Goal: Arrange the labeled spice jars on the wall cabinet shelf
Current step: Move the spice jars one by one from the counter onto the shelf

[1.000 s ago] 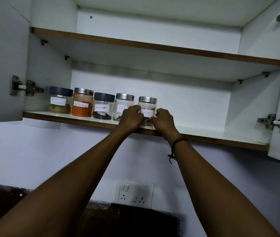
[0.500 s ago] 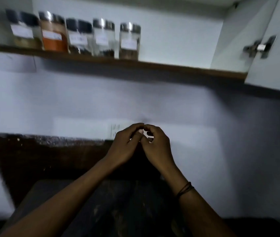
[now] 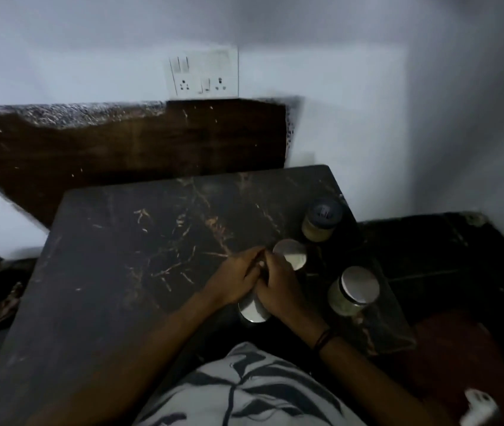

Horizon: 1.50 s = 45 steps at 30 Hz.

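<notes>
Several spice jars stand on the right part of a dark marble table (image 3: 121, 272). One has a dark lid (image 3: 322, 217); another with a silver lid (image 3: 356, 291) is near the right edge. A third silver-lidded jar (image 3: 293, 254) sits just past my fingertips. My left hand (image 3: 234, 279) and my right hand (image 3: 278, 287) are pressed together directly over a fourth jar, whose silver lid (image 3: 252, 312) shows below my wrists. Whether either hand grips a jar is hidden. The cabinet shelf is out of view.
A white switch and socket plate (image 3: 203, 73) is on the wall behind the table. A dark stone backsplash (image 3: 121, 146) runs below it. A lower dark counter (image 3: 447, 256) lies to the right, and a white object (image 3: 480, 408) is at the bottom right.
My hands left the jar row on the shelf and dropped, held together, down to the table. The view swung from the cabinet down to the jars on the table.
</notes>
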Motion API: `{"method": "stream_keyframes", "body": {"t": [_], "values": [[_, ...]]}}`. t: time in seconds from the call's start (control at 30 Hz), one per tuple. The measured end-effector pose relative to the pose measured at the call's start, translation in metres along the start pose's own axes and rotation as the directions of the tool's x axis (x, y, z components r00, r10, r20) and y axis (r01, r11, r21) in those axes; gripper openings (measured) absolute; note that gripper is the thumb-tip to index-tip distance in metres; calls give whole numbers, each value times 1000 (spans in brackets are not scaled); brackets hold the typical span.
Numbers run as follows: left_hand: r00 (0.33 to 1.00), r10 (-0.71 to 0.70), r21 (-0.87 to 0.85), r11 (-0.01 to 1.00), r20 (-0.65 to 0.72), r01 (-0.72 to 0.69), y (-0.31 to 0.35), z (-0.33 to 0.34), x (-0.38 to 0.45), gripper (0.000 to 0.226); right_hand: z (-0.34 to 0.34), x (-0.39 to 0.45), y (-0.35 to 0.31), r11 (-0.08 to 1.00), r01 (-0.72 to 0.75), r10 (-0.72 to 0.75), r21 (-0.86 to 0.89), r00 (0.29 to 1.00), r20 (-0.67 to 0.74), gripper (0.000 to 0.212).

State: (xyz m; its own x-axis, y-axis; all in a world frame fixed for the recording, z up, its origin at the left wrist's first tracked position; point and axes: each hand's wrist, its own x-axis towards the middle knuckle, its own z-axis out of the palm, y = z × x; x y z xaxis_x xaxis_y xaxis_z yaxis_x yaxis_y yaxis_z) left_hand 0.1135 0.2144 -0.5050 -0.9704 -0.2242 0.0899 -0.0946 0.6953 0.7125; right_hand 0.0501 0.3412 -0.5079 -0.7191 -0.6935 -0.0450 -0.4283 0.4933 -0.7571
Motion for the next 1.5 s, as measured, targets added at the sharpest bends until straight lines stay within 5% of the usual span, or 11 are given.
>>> {"method": "stream_keyframes", "body": {"t": [0.1, 0.37, 0.47, 0.6, 0.7, 0.9, 1.2, 1.5], "values": [[997, -64, -11, 998, 49, 64, -5, 20, -18, 45, 9, -20, 14, 1000, 23, -23, 2, 999, 33, 47], [943, -319, -298, 894, 99, 334, -13, 42, -31, 31, 13, -52, 37, 997, 69, -58, -43, 973, 224, 117], [913, -399, -393, 828, 86, 399, -9, 46, -31, 32, 18, -51, 39, 998, 44, -39, -48, 994, 100, 109], [845, -534, -602, 668, 22, 438, 3, 26, -22, 43, 15, -41, 40, 944, -10, 18, 331, 1000, -21, 89], [796, -606, -832, 431, 21, 350, 17, 1, -13, 44, 1, -23, 33, 749, -14, 41, 663, 999, -25, 77], [887, -457, -914, 384, -66, 130, 28, -33, -10, 24, -30, 18, -4, 323, -15, 9, 946, 1000, 13, 46], [861, -496, -911, 397, -109, 114, 21, -48, -3, 15, -31, 39, -30, 355, -123, 74, 927, 992, 104, 47], [846, -470, -894, 447, -250, -16, 48, -113, 44, 17, -65, 86, -90, 390, 54, -28, 919, 999, -47, 15]]}}
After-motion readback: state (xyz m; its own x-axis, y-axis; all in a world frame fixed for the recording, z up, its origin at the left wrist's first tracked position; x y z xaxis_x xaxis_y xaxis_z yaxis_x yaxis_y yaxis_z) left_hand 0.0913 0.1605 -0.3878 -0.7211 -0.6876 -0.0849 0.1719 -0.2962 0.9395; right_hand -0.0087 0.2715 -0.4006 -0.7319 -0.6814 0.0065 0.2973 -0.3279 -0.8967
